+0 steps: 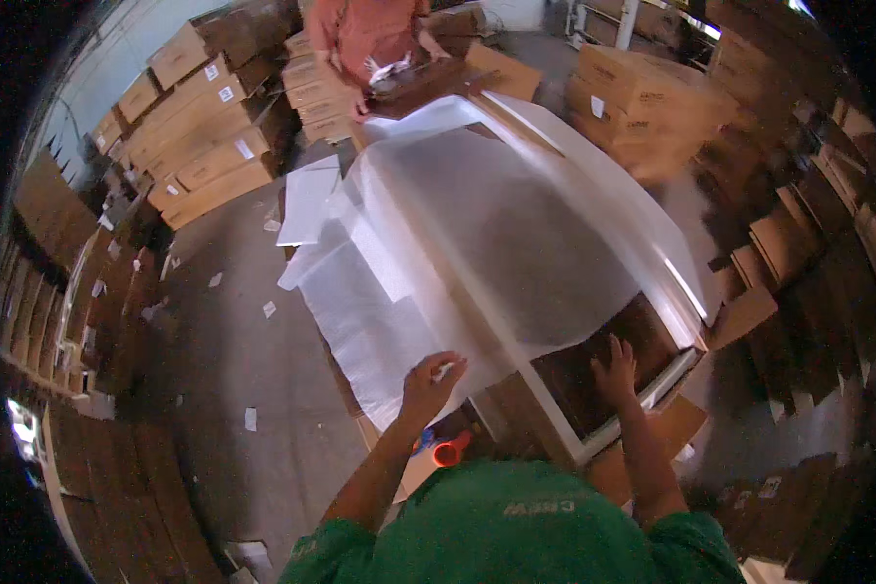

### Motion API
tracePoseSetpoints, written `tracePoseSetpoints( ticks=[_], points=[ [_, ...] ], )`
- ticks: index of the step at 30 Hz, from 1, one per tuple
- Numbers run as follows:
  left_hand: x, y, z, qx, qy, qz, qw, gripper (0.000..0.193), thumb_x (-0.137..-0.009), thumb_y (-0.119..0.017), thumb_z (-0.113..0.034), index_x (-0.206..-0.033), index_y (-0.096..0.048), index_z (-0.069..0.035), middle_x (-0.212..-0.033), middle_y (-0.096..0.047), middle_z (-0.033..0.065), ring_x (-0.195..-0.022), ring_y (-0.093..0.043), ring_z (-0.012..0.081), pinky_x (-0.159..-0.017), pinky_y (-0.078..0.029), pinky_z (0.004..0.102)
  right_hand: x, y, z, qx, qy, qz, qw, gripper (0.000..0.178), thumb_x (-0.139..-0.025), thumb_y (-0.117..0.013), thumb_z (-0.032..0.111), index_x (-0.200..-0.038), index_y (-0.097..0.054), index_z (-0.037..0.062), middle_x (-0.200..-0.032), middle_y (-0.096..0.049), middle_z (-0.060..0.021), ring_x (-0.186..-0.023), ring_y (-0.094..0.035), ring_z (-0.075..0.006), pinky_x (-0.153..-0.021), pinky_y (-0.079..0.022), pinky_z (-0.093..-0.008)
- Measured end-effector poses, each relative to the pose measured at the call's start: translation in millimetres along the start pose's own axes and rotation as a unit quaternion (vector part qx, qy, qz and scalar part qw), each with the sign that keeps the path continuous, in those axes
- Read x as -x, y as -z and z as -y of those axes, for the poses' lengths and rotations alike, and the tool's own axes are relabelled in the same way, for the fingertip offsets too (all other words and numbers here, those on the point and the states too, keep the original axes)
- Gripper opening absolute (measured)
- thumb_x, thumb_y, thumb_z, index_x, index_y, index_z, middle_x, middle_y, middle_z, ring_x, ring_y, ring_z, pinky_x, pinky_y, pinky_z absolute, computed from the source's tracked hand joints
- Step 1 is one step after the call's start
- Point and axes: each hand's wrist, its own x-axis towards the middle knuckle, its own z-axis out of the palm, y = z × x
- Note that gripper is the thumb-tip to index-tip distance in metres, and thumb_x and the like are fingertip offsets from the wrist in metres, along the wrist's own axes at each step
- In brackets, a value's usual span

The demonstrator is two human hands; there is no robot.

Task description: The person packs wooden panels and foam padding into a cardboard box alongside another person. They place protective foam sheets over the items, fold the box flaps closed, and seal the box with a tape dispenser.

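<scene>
My left hand [432,387] is over the near left part of a translucent white foam sheet [365,326]. Its fingers are curled into a pinch with a bit of white between them; I cannot make out what that is. Fingers spread, my right hand [615,374] is above a dark brown panel [594,360] near the right corner of a white frame [545,407]. The sheet drapes over the frame and part of the panel, hanging past its left side. White foam edging [448,115] lines the far end.
Across the frame stands another person [375,44], a hand near its far left corner. Cardboard boxes [200,146] are stacked at the far left, more boxes [642,102] at the far right. An orange roll-like thing [448,453] sits by my waist. Paper scraps lie on the floor [229,341].
</scene>
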Motion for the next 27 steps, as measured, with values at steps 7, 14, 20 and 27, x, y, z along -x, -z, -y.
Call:
tracePoseSetpoints(
  ticks=[7, 14, 20, 27],
  points=[
    [2.2, 53.2, -199.3, 0.454, -0.331, 0.223, 0.796, 0.020, -0.063, -0.075, -0.011, -0.078, -0.063, -0.006, -0.078, -0.059, 0.0056, -0.077, -0.053, 0.0201, -0.076, -0.039, 0.0354, 67.8, 13.7, -39.1, -0.003, 0.032, -0.167, 0.985, 0.055, -0.079, -0.057, 0.020, -0.126, -0.035, 0.0017, -0.124, -0.038, -0.0236, -0.116, -0.034, -0.0395, -0.098, -0.028, -0.0440],
    [-3.1, 64.8, -251.0, 0.473, -0.432, 0.444, 0.626, 0.021, -0.067, -0.072, -0.019, -0.074, -0.058, -0.005, -0.073, -0.054, 0.0076, -0.078, -0.051, 0.0211, -0.075, -0.039, 0.0356, 112.7, 18.6, -58.8, 0.021, -0.017, -0.229, 0.973, 0.049, -0.079, -0.057, 0.024, -0.122, -0.040, 0.0070, -0.125, -0.039, -0.0190, -0.115, -0.035, -0.0386, -0.094, -0.031, -0.0478],
    [9.3, 63.6, -249.6, 0.561, -0.422, 0.416, 0.578, 0.064, -0.064, -0.078, -0.028, -0.116, -0.047, -0.010, -0.098, -0.049, 0.0129, -0.067, -0.050, 0.0184, -0.078, -0.037, 0.0473, 136.5, -10.3, -101.6, -0.174, -0.199, -0.169, 0.950, 0.046, -0.078, -0.058, 0.020, -0.119, -0.041, 0.0072, -0.122, -0.041, -0.0148, -0.111, -0.039, -0.0337, -0.092, -0.034, -0.0445],
    [35.5, 46.6, -227.0, 0.752, -0.405, 0.209, 0.477, 0.053, -0.068, -0.075, -0.026, -0.109, -0.051, -0.004, -0.084, -0.052, 0.0105, -0.062, -0.046, 0.0187, -0.058, -0.037, 0.0368, 132.4, 1.6, -35.9, 0.119, -0.137, -0.116, 0.977, 0.050, -0.079, -0.058, 0.019, -0.123, -0.040, 0.0049, -0.129, -0.031, -0.0232, -0.118, -0.031, -0.0372, -0.094, -0.032, -0.0414]
  ],
)
